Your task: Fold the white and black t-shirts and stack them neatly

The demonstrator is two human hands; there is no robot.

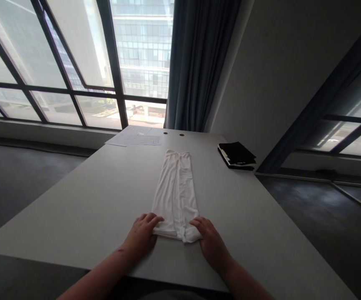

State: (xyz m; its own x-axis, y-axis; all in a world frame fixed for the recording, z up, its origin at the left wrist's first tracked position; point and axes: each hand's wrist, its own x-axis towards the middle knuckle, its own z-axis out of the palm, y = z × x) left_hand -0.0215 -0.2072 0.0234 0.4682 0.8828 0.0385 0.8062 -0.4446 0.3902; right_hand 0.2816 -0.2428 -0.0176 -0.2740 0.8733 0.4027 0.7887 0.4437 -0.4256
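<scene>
A white garment [177,191], folded into a long narrow strip, lies flat on the white table with its far end pointing toward the window. Its exact kind I cannot tell. At its near left corner, my left hand [144,232] has its fingers curled over the cloth edge, thumb side hidden beneath. My right hand [210,239] grips the near right corner the same way, fingers on top of the fabric. Between the hands the near edge is slightly rumpled, with a small fold sticking out toward me.
The white table [105,200] stretches to the window wall. Sheets of paper [136,137] lie at its far left. A black folder or notebook [237,155] sits near the right edge. Two round holes pierce the far end. A blue curtain [199,62] hangs behind.
</scene>
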